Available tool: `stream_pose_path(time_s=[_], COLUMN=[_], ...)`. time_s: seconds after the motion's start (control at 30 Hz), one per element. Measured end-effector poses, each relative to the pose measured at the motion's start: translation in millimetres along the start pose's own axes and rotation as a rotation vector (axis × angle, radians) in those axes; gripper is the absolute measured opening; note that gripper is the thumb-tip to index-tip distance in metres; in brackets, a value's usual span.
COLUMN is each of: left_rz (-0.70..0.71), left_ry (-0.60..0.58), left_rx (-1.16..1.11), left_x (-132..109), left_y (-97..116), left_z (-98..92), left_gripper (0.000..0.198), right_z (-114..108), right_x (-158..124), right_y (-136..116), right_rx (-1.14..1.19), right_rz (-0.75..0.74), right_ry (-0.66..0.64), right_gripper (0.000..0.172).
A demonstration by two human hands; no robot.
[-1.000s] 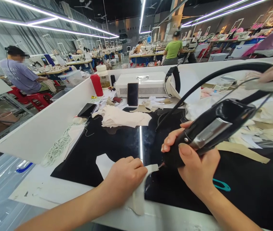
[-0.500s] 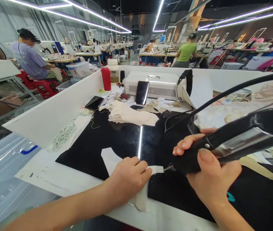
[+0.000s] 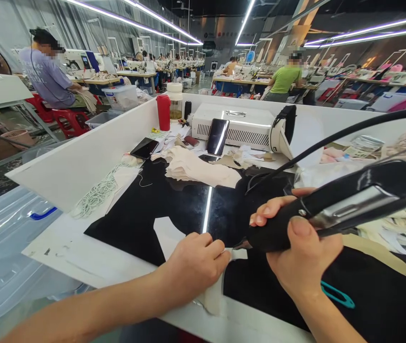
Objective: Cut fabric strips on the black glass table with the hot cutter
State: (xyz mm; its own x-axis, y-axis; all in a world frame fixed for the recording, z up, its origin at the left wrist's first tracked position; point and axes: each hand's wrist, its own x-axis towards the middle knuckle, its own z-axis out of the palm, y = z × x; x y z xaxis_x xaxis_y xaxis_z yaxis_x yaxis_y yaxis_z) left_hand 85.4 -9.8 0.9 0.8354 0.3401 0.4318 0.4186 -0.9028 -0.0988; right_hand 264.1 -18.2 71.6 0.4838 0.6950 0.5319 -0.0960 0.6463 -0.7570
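Note:
My left hand (image 3: 196, 264) lies curled, fingers pressed down on a pale fabric piece (image 3: 214, 295) that hangs over the near table edge. My right hand (image 3: 301, 250) is wrapped round a black hand-held cutting tool (image 3: 339, 205) with a silver plate and a thick black cable (image 3: 331, 138). The tool's thin tip touches the fabric just right of my left fingertips. Both rest on a glossy black work mat (image 3: 174, 200). A second pale cut piece (image 3: 165, 233) lies on the mat behind my left hand.
A stack of cream fabric (image 3: 203, 171), two phones (image 3: 145, 147), a red bottle (image 3: 163, 112) and a white machine box (image 3: 238, 125) stand at the back. Teal snips (image 3: 335, 295) lie right of my wrist. A clear plastic bin lid (image 3: 6, 252) sits left. Other workers sit at distant tables.
The tool tip has moved left along the fabric toward my left fingers. My view has shifted slightly left. My left hand keeps pressing the fabric.

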Motion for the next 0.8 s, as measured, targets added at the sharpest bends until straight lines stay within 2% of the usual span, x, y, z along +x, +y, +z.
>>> stream_pose_path(time_s=[0.37, 0.63, 0.8], left_rz=[0.005, 0.001, 0.011], left_ry=[-0.046, 0.006, -0.058], left_rx=[-0.021, -0.029, -0.016], left_x=[1.0, 1.2, 0.2], left_y=[-0.7, -2.7, -3.9], left_z=[-4.3, -5.8, -7.4], left_gripper=[0.016, 0.019, 0.019], right_z=[-7.9, -9.9, -9.7], right_x=[5.7, 3.6, 2.4], right_y=[-6.2, -3.4, -7.9], right_rx=[-0.032, -0.056, -0.032], right_rz=[-0.005, 0.000, 0.021], right_ry=[0.063, 0.056, 0.047], right_gripper=[0.035, 0.034, 0.035])
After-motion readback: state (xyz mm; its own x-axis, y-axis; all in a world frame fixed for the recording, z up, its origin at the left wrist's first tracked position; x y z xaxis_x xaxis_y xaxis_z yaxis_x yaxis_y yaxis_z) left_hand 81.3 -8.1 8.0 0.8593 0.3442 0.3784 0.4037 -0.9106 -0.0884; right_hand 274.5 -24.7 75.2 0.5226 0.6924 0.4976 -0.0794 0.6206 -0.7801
